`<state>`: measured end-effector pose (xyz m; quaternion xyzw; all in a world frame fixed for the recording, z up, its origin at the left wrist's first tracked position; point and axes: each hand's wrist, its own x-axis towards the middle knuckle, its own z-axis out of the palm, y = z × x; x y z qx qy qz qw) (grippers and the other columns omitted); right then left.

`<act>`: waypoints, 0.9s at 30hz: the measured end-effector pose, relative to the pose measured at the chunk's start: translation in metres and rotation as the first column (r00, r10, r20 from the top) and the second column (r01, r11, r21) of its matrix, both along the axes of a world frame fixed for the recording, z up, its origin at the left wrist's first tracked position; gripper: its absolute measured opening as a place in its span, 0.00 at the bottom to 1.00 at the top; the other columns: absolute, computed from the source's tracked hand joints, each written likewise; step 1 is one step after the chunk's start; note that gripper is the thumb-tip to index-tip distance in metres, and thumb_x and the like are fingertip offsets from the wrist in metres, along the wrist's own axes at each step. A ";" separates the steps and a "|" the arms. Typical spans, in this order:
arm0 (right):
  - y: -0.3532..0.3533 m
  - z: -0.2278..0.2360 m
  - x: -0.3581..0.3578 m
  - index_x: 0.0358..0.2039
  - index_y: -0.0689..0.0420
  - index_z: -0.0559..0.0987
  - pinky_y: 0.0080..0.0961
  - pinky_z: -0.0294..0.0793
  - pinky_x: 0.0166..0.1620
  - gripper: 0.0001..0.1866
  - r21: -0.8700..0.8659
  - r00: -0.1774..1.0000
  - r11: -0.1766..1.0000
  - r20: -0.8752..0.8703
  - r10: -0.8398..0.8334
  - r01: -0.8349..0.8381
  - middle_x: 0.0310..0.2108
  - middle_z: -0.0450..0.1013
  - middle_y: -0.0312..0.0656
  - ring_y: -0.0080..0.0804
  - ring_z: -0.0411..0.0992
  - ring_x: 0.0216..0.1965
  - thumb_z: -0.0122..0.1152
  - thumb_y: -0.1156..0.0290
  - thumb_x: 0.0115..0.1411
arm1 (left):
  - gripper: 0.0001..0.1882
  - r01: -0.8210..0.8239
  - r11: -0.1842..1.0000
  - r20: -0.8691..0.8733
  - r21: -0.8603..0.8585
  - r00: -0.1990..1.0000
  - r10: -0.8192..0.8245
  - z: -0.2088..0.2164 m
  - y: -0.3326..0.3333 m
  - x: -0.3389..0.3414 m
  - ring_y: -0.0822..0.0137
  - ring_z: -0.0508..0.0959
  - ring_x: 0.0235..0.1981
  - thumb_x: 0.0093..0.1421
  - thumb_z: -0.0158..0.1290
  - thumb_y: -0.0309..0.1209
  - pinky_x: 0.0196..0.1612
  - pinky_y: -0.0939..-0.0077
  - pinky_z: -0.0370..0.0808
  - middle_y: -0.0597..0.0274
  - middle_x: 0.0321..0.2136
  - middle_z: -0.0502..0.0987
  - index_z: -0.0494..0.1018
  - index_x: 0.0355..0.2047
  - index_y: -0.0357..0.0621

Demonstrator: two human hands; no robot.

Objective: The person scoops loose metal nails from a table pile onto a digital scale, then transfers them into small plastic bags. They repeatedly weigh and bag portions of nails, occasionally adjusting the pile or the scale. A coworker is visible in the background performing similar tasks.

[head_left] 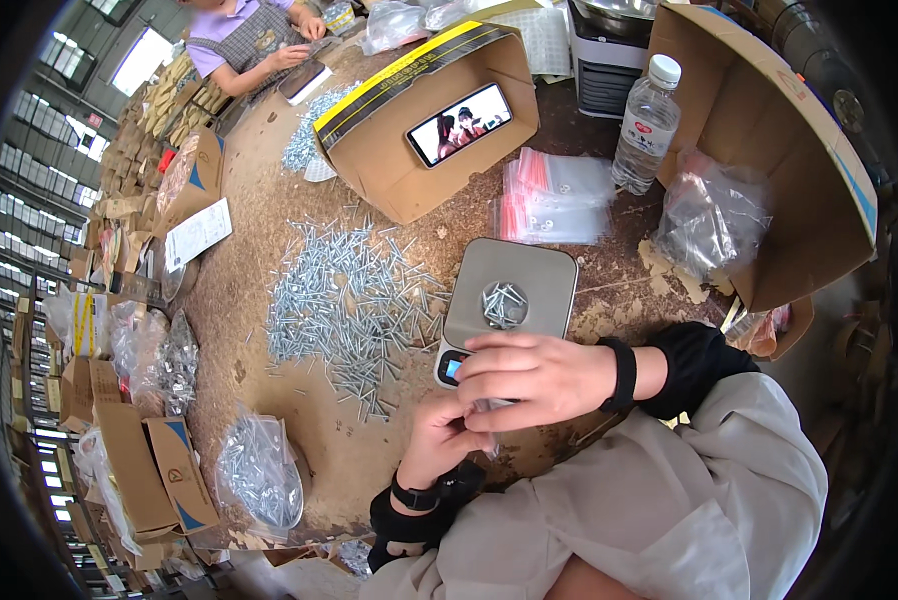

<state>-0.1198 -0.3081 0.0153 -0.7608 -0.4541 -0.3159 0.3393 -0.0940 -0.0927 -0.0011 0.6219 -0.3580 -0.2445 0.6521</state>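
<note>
Left hand (437, 432): fingers pinched on clear plastic (495, 404), probably a small bag, just off scale's near edge.
Right hand (537, 376): fingers curled over same spot; contact hidden, can't tell grip.
Screws (504, 302): some in round dish (523, 318) on scale (474, 275); loose pile (344, 300) left, on surface (239, 290).
Handling: probably best to rub plastic lips apart lightly, keep right fingers off scale, dish level.

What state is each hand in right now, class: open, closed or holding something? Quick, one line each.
Left hand: closed, apparently pinching a small clear bag.
Right hand: fingers bent over the same bag; its grip cannot be told.
</note>
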 end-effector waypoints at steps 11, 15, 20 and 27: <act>0.000 0.007 -0.007 0.38 0.56 0.77 0.47 0.66 0.63 0.10 -0.020 0.998 1.000 0.060 -0.007 0.008 0.46 0.71 0.43 0.43 0.69 0.55 0.61 0.71 0.54 | 0.12 0.027 1.000 -0.404 0.009 0.915 -0.021 -0.007 0.011 -0.011 0.79 0.72 0.31 0.64 0.53 0.25 0.35 0.82 0.69 0.72 0.30 0.74 0.76 0.47 0.39; -0.002 0.011 -0.009 0.35 0.56 0.75 0.49 0.59 0.67 0.07 0.025 0.985 0.992 -0.117 0.126 -0.123 0.43 0.71 0.42 0.42 0.67 0.56 0.61 0.70 0.56 | 0.07 -0.122 0.986 -0.442 0.113 0.883 0.160 -0.002 0.004 -0.010 0.80 0.70 0.28 0.65 0.51 0.26 0.32 0.84 0.67 0.73 0.27 0.73 0.76 0.40 0.39; -0.005 0.009 -0.011 0.32 0.55 0.71 0.53 0.48 0.70 0.07 0.125 0.842 0.939 -0.416 0.342 -0.319 0.40 0.70 0.40 0.43 0.65 0.58 0.59 0.68 0.61 | 0.03 -0.067 0.992 -0.384 0.106 0.918 0.103 0.003 0.013 0.002 0.80 0.71 0.26 0.60 0.48 0.22 0.31 0.84 0.67 0.71 0.26 0.74 0.71 0.31 0.41; -0.003 -0.001 -0.004 0.32 0.53 0.71 0.56 0.48 0.69 0.10 0.060 0.860 0.946 -0.402 0.315 -0.318 0.45 0.70 0.42 0.46 0.62 0.60 0.65 0.67 0.59 | 0.25 0.323 0.942 -0.465 0.088 0.850 -0.248 0.015 0.001 0.001 0.70 0.74 0.48 0.47 0.68 0.22 0.57 0.69 0.68 0.67 0.42 0.74 0.71 0.45 0.43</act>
